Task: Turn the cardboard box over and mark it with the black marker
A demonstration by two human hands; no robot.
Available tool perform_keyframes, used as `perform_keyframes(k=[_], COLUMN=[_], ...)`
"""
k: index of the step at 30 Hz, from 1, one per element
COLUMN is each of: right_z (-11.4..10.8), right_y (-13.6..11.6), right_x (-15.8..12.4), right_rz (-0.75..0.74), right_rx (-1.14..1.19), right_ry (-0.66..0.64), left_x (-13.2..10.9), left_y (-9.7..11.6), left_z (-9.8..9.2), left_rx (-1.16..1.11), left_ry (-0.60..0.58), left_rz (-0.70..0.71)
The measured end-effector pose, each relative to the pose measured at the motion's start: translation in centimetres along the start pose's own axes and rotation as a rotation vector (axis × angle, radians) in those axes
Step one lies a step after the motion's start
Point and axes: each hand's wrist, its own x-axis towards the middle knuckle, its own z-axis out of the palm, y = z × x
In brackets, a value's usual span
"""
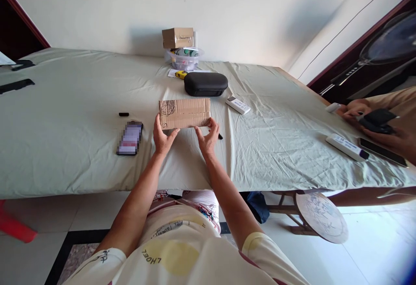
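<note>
Between my two hands is a small brown cardboard box (185, 114) with black scribbles on its left side and lower right corner. My left hand (163, 137) grips its left end, thumb along the near edge. At the right end my right hand (208, 137) holds it the same way. A dark pen-like object (220, 136), mostly hidden, lies by my right hand. Left of the box are a phone (130, 138) with a blurred screen and a small black cap-like piece (124, 114). Just behind the box sits a black zip case (206, 84).
A clear plastic tub (184, 61) with a cardboard box (177, 37) on top stands by the wall, a yellow tool (181, 74) before it. White devices (238, 105) lie to the right. Another person's hands (380, 124) hold a black object at far right. A round stool (322, 217) stands below.
</note>
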Motion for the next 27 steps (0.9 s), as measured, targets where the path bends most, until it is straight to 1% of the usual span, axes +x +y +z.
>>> perform_keyframes(k=[4, 8, 13, 16, 19, 23, 27], right_z=[0.8, 1.0, 0.6, 0.5, 0.6, 0.4, -0.3], right_y=[-1.0, -1.2, -0.4, 0.2, 0.5, 0.6, 0.4], right_x=[-0.6, -0.7, -0.5, -0.3, 0.0, 0.6, 0.9], right_rz=[0.013, 0.045, 0.038, 0.09, 0.148, 0.148, 0.124], right_rx=[-0.164, -0.177, -0.022, 0.126, 0.271, 0.398, 0.458], right_ry=[0.016, 0.01, 0.014, 0.0, 0.058, 0.157, 0.177], left_x=[-1.0, -1.3, -0.9, -0.7, -0.5, -0.3, 0.0], left_y=[1.0, 1.4, 0.9, 0.4, -0.3, -1.0, -1.1], left_z=[1.0, 1.3, 0.8, 0.6, 0.6, 0.7, 0.4], left_rx=[0.069, 0.095, 0.049, 0.008, -0.09, -0.236, -0.24], left_ry=[0.058, 0.078, 0.077, 0.1, 0.14, 0.182, 0.201], left_rz=[-0.013, -0.051, -0.052, -0.038, -0.041, -0.088, -0.144])
